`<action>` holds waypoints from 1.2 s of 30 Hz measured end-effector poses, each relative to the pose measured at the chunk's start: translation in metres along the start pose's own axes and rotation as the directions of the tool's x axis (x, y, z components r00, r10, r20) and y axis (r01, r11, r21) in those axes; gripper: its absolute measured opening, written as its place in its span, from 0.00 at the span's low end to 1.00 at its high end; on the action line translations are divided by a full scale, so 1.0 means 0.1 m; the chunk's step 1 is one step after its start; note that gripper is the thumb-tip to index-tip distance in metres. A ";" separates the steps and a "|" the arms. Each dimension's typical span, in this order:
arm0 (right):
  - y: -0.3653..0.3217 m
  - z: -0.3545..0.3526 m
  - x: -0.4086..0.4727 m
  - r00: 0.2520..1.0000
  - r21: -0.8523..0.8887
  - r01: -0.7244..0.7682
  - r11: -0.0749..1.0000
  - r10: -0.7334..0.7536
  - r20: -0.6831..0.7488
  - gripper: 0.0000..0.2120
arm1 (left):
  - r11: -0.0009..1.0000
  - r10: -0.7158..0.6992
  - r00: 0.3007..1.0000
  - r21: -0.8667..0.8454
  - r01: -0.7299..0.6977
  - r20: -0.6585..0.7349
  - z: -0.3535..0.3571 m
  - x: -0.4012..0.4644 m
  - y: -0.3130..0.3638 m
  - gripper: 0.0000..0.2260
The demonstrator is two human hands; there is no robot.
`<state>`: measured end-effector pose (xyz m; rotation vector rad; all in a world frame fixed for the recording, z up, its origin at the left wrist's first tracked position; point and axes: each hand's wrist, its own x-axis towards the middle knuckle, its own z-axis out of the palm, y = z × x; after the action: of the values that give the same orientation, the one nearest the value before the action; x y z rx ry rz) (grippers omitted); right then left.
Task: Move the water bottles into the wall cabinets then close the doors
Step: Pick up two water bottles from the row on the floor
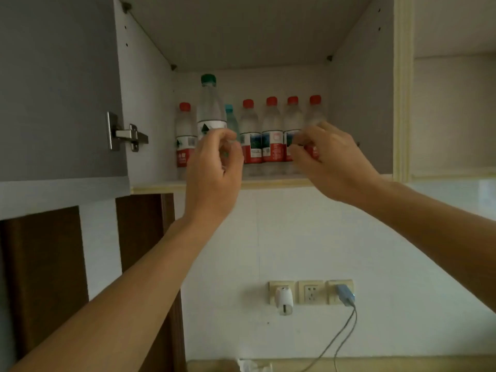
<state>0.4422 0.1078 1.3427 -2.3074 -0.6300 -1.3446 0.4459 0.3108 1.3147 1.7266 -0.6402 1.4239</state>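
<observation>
The open wall cabinet [281, 183] holds a row of water bottles on its bottom shelf. At the left stand a red-capped bottle [184, 130] and a taller green-capped bottle [210, 108]. Three red-capped bottles [271, 130] fill the middle. My left hand [214, 167] curls its fingers round the lower part of a teal-capped bottle [230, 119], just right of the tall one. My right hand [332, 162] grips the rightmost red-capped bottle [314, 114], which looks blurred. Both bottles' bases are hidden by my hands.
The grey left door [59, 89] stands open with its metal hinge [126, 135] showing. The right door's cream edge [402, 89] stands open too. Below are a white tiled wall, three sockets [310, 291] with plugs and a cable, and a counter edge [375, 363].
</observation>
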 end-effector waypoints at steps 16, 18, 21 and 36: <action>-0.77 0.23 -3.80 0.710 0.234 -0.687 0.688 0.566 0.419 0.13 | 0.599 -0.588 0.582 -0.181 0.780 0.561 -0.20 -3.55 0.42 0.11; -0.78 0.14 -4.33 0.662 0.181 -0.730 0.659 0.615 0.428 0.11 | 0.523 -0.604 0.468 -0.122 0.843 0.644 -0.27 -4.09 0.55 0.11; -0.83 -0.07 -5.09 0.586 0.133 -0.796 0.590 0.698 0.411 0.09 | 0.425 -0.578 0.306 -0.042 0.904 0.757 -0.37 -4.83 0.81 0.12; 0.07 -1.13 -8.65 -0.217 -0.474 -0.876 0.089 0.805 0.552 0.14 | 0.405 -0.443 -0.333 0.517 0.754 0.833 0.36 -7.51 2.17 0.06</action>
<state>-0.0116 -0.1159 0.6324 -2.1461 0.7998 0.4254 0.1140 0.0843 0.6431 2.0193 -0.2397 -0.8591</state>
